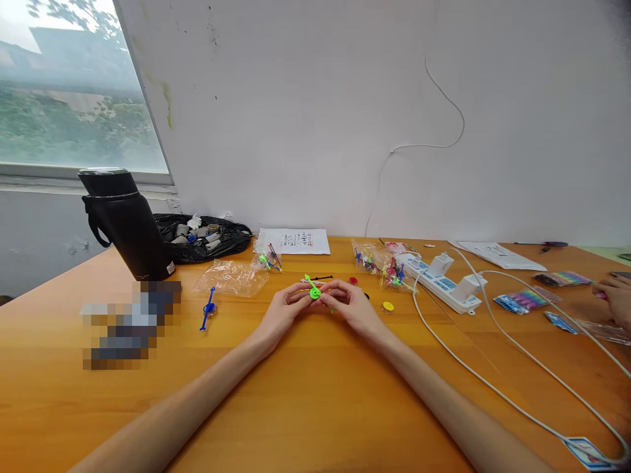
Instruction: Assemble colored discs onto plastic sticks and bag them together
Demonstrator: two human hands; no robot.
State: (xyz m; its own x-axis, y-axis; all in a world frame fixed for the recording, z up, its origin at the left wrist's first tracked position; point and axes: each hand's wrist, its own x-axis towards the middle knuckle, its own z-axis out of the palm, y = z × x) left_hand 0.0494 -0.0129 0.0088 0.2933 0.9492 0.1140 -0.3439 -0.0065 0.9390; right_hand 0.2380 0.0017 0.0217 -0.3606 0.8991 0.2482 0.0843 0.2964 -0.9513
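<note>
Above the wooden table [315,394], my left hand [286,309] and my right hand [352,305] meet fingertip to fingertip. Between them is a small green plastic arrow piece with a round disc [314,293], its arrow pointing up and left. Both hands have their fingers closed around its edges. A bit of green shows below my right fingers, too small to make out. Just beyond the hands lie a black stick-like piece [324,277] and a red round piece [353,281]. Right of my right hand sits a yellow disc piece [388,307]. A blue arrow piece [210,309] lies to the left.
A black bottle [131,226] and a black plastic bag [211,243] stand at left, near a clear wrapper [231,278]. Bags of coloured parts [367,257] lie farther back. A power strip [444,286] with white cables is at right, near another person's hand [616,295].
</note>
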